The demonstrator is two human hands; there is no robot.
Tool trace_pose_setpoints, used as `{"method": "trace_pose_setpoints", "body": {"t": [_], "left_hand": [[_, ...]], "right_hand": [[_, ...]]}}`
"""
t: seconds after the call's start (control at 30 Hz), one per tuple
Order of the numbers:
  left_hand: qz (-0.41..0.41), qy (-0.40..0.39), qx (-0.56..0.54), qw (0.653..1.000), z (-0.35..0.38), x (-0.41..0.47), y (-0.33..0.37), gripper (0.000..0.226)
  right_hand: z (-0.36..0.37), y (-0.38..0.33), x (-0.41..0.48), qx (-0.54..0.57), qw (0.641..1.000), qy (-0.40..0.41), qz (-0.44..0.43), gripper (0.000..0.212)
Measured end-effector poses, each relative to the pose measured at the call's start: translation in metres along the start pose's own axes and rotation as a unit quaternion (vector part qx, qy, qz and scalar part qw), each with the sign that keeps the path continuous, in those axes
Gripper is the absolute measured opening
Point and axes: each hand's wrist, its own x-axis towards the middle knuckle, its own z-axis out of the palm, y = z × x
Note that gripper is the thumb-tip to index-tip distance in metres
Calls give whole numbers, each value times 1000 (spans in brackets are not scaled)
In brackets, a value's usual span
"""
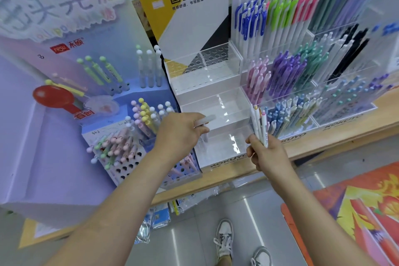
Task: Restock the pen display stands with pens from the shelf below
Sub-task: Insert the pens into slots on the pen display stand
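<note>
The left hand (179,129) pinches one white pen (206,119) over the clear stand (224,112), while the right hand (266,153) grips a bundle of pens (260,125) upright just beside it.

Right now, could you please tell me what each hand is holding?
Left hand: pinches a single white pen.
Right hand: grips a bundle of pens, tips up.

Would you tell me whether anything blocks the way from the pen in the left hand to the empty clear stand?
Nothing visible does: the pen in the left hand is right at the empty tiers of the stand.
</note>
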Motion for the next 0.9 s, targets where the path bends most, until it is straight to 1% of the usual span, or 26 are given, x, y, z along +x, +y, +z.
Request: {"method": "trace_pose_setpoints", "body": {"t": [0.33, 0.53, 0.67, 0.73, 0.83, 0.9], "left_hand": [[18, -12, -1, 1000, 8, 11, -4, 10], [42, -41, 29, 998, 7, 11, -9, 14], [37, -48, 36, 998, 8, 7, -13, 16], [36, -62, 57, 996, 11, 8, -15, 19], [41, -103, 126, 986, 17, 11, -16, 26], [49, -103, 149, 982, 19, 14, -15, 26]], "right_hand": [[6, 0, -2, 12, 1000, 0, 4, 19], [6, 1, -7, 17, 1000, -12, 5, 20], [5, 1, -10, 13, 1000, -20, 7, 20], [6, 2, -11, 7, 1000, -28, 12, 21], [7, 2, -12, 6, 999, -41, 18, 21], [8, 1, -13, 9, 999, -50, 20, 20]]}}
